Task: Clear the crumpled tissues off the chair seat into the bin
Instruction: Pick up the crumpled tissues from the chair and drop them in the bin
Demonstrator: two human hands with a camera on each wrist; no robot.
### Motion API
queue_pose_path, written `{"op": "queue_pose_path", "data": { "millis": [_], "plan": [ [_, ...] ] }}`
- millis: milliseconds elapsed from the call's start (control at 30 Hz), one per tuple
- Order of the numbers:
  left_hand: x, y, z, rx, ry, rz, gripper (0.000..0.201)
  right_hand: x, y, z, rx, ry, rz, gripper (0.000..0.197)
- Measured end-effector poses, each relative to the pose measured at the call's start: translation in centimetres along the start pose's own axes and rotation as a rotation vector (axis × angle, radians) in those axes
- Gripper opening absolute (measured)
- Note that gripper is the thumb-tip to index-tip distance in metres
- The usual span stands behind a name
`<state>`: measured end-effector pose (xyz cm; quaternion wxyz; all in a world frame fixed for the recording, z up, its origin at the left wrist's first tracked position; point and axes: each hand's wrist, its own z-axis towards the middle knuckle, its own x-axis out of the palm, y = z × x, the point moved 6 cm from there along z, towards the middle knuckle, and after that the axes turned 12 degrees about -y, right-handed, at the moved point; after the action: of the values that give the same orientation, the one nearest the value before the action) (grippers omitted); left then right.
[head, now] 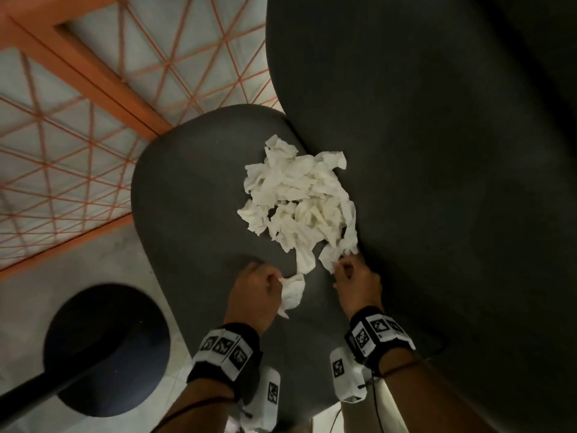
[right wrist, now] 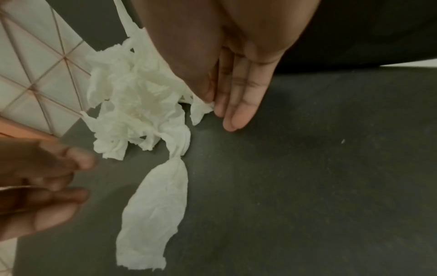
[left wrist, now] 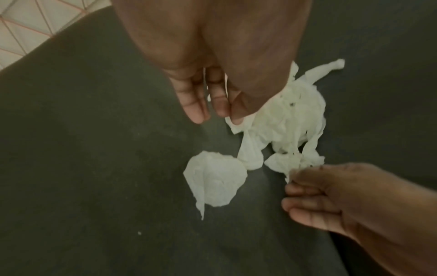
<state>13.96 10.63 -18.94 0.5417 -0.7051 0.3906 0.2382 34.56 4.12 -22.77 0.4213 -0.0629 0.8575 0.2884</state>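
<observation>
A heap of white crumpled tissues [head: 299, 201] lies on the dark grey chair seat [head: 193, 198], against the backrest. My right hand [head: 342, 265] pinches a corner of the heap's near edge between thumb and fingers [right wrist: 236, 112]. My left hand [head: 274, 278] hovers low over the seat with straight fingers [left wrist: 196, 108]. Its tips sit just beside a loose tissue [head: 293, 293], a long twisted piece [right wrist: 153, 214] lying flat on the seat. A dark round bin [head: 106, 348] stands on the floor to the seat's left.
The tall dark backrest [head: 437, 151] fills the right side. An orange-framed panel with a triangle grid [head: 78, 151] lies beyond the seat on the left. A black bar [head: 62, 389] crosses over the bin. Pale floor [head: 46, 292] surrounds the bin.
</observation>
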Motion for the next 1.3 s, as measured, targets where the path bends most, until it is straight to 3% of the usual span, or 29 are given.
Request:
{"op": "queue_pose_path", "data": {
  "millis": [133, 200, 333, 400, 500, 600, 633, 733, 800, 867, 933, 1067, 1200, 1300],
  "plan": [
    [-1.7, 0.9, 0.4, 0.014, 0.01, -0.073, 0.003, -0.2, -1.3, -1.1, 0.106, -0.001, 0.164, 0.01],
    [-0.7, 1.5, 0.3, -0.035, 0.153, -0.056, 0.018, 0.1, -2.1, -1.6, 0.183, 0.034, 0.227, 0.017],
    [2.8, 1.9, -0.6, -0.046, 0.352, 0.099, 0.051, 0.6, -1.5, -1.2, 0.211, 0.02, 0.187, 0.051],
    [4.2, 1.9, -1.2, 0.004, 0.348, 0.204, 0.045, 0.5, -0.6, -0.5, 0.18, -0.013, 0.104, 0.053],
    [5.0, 2.0, -1.6, 0.021, 0.349, 0.262, 0.021, 0.6, 0.2, 0.6, 0.117, 0.005, -0.018, 0.034],
    [3.7, 1.9, -1.3, -0.067, 0.276, 0.112, 0.007, -0.2, 0.8, 0.9, 0.087, 0.003, 0.067, 0.018],
    [2.8, 1.7, -0.9, -0.083, 0.205, 0.067, 0.015, -0.6, 0.6, 0.8, 0.087, -0.007, 0.111, 0.018],
    [-0.7, 0.4, 0.5, -0.026, -0.02, 0.011, 0.033, -2.1, 0.0, -0.4, 0.08, -0.072, 0.188, 0.019],
    [-2.9, -1.2, 1.8, 0.013, -0.114, -0.007, 0.031, -2.8, -1.0, -1.6, 0.124, -0.089, 0.261, 0.019],
    [-4.6, -2.6, 3.5, -0.041, -0.156, -0.04, 0.027, -3.4, -1.6, -3.0, 0.188, -0.072, 0.399, 0.019],
    [-5.8, -4.7, 5.3, -0.05, -0.198, -0.095, 0.025, -4.0, -1.6, -4.0, 0.136, -0.088, 0.476, 0.031],
    [-6.0, -9.2, 9.3, 0.0, -0.211, -0.151, 0.009, -4.9, -0.6, -5.1, -0.051, -0.124, 0.494, 0.038],
    [-3.8, -11.4, 13.6, 0.081, -0.161, -0.058, 0.034, -4.6, 0.0, -4.1, 0.018, -0.019, 0.387, 0.027],
    [-2.1, -11.7, 15.4, 0.104, -0.068, 0.066, 0.038, -5.2, 2.7, -2.3, 0.019, -0.003, 0.374, 0.028]
  ]
}}
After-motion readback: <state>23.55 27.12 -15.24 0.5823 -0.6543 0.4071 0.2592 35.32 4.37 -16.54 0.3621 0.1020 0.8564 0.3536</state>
